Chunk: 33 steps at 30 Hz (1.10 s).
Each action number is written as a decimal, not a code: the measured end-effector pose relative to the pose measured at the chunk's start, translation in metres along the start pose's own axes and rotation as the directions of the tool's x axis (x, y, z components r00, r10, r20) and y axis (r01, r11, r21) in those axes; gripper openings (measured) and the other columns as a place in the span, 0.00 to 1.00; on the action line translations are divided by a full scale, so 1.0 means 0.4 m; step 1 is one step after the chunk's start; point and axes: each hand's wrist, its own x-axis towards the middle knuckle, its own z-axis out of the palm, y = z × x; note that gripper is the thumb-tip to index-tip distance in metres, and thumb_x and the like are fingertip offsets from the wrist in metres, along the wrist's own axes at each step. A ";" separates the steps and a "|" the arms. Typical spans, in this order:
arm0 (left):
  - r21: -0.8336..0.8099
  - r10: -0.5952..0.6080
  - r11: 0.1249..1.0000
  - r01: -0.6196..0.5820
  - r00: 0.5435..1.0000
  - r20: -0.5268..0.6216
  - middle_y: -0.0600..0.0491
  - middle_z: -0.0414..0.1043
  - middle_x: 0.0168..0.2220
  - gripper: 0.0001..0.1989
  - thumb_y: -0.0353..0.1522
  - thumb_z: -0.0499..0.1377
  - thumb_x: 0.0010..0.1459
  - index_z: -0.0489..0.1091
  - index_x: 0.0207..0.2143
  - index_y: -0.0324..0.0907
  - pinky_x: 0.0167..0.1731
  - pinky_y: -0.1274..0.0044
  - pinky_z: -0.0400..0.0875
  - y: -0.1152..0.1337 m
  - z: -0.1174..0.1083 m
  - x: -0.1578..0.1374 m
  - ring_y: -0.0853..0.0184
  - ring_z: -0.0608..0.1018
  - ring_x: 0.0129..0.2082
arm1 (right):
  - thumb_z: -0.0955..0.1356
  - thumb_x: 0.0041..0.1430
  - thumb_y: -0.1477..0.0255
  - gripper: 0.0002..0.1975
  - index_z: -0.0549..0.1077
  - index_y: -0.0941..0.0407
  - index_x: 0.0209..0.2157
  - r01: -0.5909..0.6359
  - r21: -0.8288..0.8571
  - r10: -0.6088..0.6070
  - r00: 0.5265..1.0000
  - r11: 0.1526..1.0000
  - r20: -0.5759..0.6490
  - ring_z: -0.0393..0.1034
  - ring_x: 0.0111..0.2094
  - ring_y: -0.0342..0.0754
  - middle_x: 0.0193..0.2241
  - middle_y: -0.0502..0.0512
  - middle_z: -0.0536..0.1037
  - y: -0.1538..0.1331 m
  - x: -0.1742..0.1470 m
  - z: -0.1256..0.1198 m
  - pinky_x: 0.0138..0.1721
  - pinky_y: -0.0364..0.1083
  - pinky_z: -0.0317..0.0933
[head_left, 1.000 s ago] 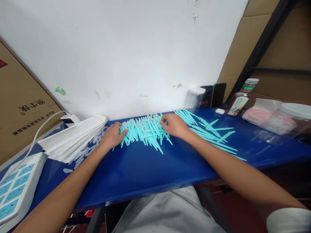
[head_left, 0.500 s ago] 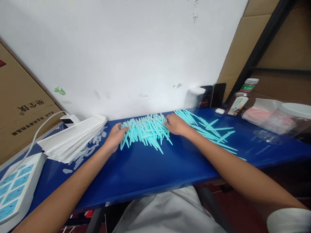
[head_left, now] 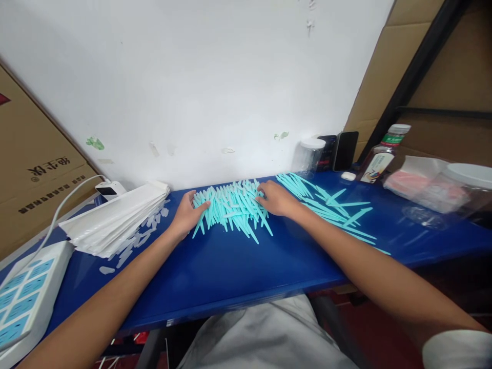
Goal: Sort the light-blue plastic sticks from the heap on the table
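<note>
A long heap of slim teal sticks with pale, clear-looking tips (head_left: 230, 207), which look like eyebrow razors, lies across the blue table (head_left: 215, 266) near the wall. My left hand (head_left: 189, 212) is closed round the heap's left end, its thumb over the front of the razors. At the right end my right hand (head_left: 272, 197) has its fingers curled against the razors, its thumb on the near side. More teal razors (head_left: 338, 212) lie loosely scattered beyond my right forearm. Small translucent caps (head_left: 134, 241) are strewn left of my left hand.
White plastic sleeves (head_left: 119, 220) lie fanned at the left, near a power strip (head_left: 26, 302) and a cabled white charger (head_left: 111, 190). Along the right back stand a clear jar (head_left: 309, 159), a phone (head_left: 346, 151) and a bottle (head_left: 380, 156). Cardboard (head_left: 34, 164) rises at far left.
My left hand has shifted slightly right, with its thumb further over the razors. My right hand has moved a little left, so the heap's ends are pressed closer together.
</note>
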 end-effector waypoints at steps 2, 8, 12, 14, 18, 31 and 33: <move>-0.007 -0.039 0.999 0.039 0.999 0.001 0.35 0.54 0.73 0.38 0.44 0.61 0.62 0.56 0.68 0.37 0.66 0.68 0.63 0.021 -0.028 0.007 0.55 0.61 0.72 | 0.68 0.68 0.69 0.13 0.77 0.60 0.50 0.013 0.023 -0.013 0.999 1.000 -0.034 0.75 0.45 0.56 0.46 0.66 0.78 0.002 0.002 -0.002 0.44 0.49 0.65; 0.507 0.050 0.854 -0.115 0.989 0.141 0.42 0.76 0.56 0.34 0.54 0.61 0.57 0.70 0.58 0.42 0.50 0.66 0.74 0.040 -0.282 0.055 0.51 0.79 0.54 | 0.66 0.68 0.70 0.11 0.79 0.59 0.46 0.025 0.021 -0.023 0.996 0.999 -0.085 0.74 0.46 0.56 0.46 0.66 0.79 0.011 0.008 -0.020 0.46 0.51 0.63; 0.810 -0.132 0.579 -0.093 0.970 0.206 0.43 0.81 0.44 0.28 0.50 0.67 0.52 0.76 0.48 0.39 0.40 0.68 0.72 -0.022 -0.401 0.093 0.49 0.80 0.42 | 0.66 0.68 0.70 0.10 0.80 0.58 0.42 -0.008 -0.036 0.004 0.993 0.999 -0.115 0.74 0.45 0.57 0.44 0.64 0.81 0.024 0.014 -0.038 0.46 0.51 0.62; 0.825 -0.110 0.553 -0.112 0.972 0.206 0.41 0.81 0.43 0.31 0.53 0.63 0.55 0.74 0.50 0.37 0.39 0.69 0.71 -0.046 -0.393 0.101 0.49 0.80 0.42 | 0.66 0.68 0.71 0.10 0.80 0.58 0.41 -0.035 -0.045 0.029 0.993 0.998 -0.116 0.74 0.44 0.56 0.44 0.64 0.82 0.033 0.017 -0.046 0.44 0.50 0.62; 0.913 -0.054 0.404 -0.047 0.996 0.075 0.33 0.76 0.52 0.34 0.56 0.50 0.64 0.72 0.56 0.39 0.43 0.63 0.72 -0.051 -0.283 0.082 0.42 0.78 0.49 | 0.66 0.68 0.71 0.11 0.81 0.57 0.40 -0.070 -0.062 0.064 0.994 0.996 -0.092 0.75 0.42 0.54 0.43 0.62 0.83 0.042 0.022 -0.058 0.41 0.48 0.62; 0.936 0.073 0.347 0.061 0.993 -0.092 0.26 0.69 0.56 0.35 0.47 0.40 0.70 0.73 0.55 0.27 0.47 0.57 0.71 -0.075 -0.150 0.071 0.38 0.70 0.56 | 0.65 0.69 0.70 0.12 0.81 0.55 0.41 -0.115 -0.057 0.113 0.993 0.992 -0.030 0.76 0.44 0.53 0.43 0.58 0.84 0.023 0.017 -0.055 0.43 0.45 0.62; 0.933 0.066 0.356 0.051 0.995 -0.079 0.26 0.69 0.56 0.35 0.47 0.40 0.70 0.74 0.53 0.28 0.48 0.57 0.71 -0.081 -0.155 0.078 0.38 0.71 0.56 | 0.65 0.69 0.69 0.12 0.81 0.56 0.42 -0.124 -0.068 0.122 0.992 0.990 -0.033 0.76 0.44 0.53 0.43 0.59 0.84 0.030 0.021 -0.065 0.43 0.45 0.63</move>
